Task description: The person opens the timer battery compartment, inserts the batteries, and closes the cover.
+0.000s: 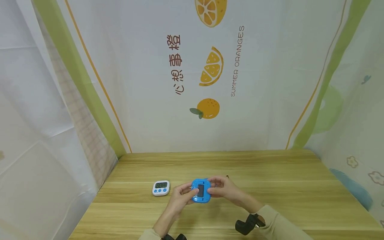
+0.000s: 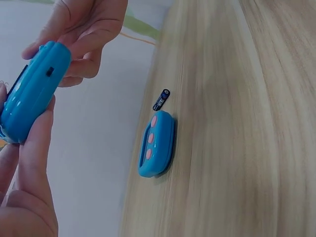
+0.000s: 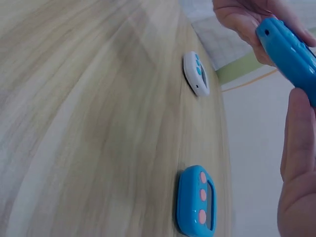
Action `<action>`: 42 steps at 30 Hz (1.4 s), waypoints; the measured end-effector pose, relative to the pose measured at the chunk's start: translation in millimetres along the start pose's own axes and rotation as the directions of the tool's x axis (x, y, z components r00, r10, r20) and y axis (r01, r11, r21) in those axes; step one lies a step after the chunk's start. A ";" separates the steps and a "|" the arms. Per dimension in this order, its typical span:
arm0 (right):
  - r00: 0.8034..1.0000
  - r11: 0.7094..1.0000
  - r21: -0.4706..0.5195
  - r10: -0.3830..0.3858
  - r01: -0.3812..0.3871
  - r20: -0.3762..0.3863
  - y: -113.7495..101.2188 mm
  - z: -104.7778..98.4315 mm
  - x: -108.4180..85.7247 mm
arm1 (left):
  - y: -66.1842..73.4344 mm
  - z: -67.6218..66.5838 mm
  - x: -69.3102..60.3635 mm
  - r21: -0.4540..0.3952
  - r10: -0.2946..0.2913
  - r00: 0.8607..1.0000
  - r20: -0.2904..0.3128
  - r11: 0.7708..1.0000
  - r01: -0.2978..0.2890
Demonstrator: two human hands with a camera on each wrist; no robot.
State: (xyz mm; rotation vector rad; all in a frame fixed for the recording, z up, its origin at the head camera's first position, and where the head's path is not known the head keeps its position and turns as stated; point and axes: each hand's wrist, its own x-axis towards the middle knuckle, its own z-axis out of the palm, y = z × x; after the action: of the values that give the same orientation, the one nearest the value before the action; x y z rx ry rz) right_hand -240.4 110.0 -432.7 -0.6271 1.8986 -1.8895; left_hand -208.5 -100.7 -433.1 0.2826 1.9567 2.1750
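"Where's the blue timer [image 1: 202, 191]?"

"Bottom middle of the head view, held up off the table [image 1: 129, 213], with a dark rectangle on the side facing up."

"And the hands?"

"Both are on it. The left hand [image 1: 181, 196] grips the left edge, thumb over the face; the right hand [image 1: 222, 188] pinches the right edge."

"What's nearest?"

"A white digital timer [image 1: 161, 188] with blue buttons, resting on the table to the left of the hands. The left wrist view also shows a pink-buttoned timer [image 2: 159, 143] mid-frame, its body blue, with a dark battery [image 2: 161, 99] lying just above it in the picture."

"Behind all that?"

"A pale curtain [image 1: 150, 116] fills the upper frame, printed with oranges [image 1: 208, 108] and the words SUMMER ORANGES."
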 end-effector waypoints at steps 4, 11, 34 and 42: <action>0.999 1.000 -0.015 -0.005 0.004 -0.042 2.8 3.8 0.5 | -0.7 -1.3 0.9 0.004 -0.009 1.000 -0.015 1.000 0.009; 0.995 0.999 -0.002 0.038 -0.039 -0.087 9.2 12.0 1.2 | -4.7 -0.3 1.1 0.025 -0.003 0.996 -0.087 1.000 0.005; 0.983 0.985 -0.152 -0.106 0.083 -0.152 -1.0 8.0 -1.0 | -17.4 2.9 -3.8 0.068 0.026 0.997 -0.066 0.997 -0.021; 0.961 0.909 -0.363 -0.257 0.206 -0.099 2.3 7.2 -2.0 | -17.6 2.8 -6.0 0.040 -0.036 0.998 0.053 0.999 0.034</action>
State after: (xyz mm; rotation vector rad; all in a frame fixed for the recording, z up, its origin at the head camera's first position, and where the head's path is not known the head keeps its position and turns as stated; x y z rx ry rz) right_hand -234.8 105.2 -435.2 -0.8814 2.3780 -1.7846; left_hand -201.6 -97.9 -450.4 0.3067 1.9626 2.0875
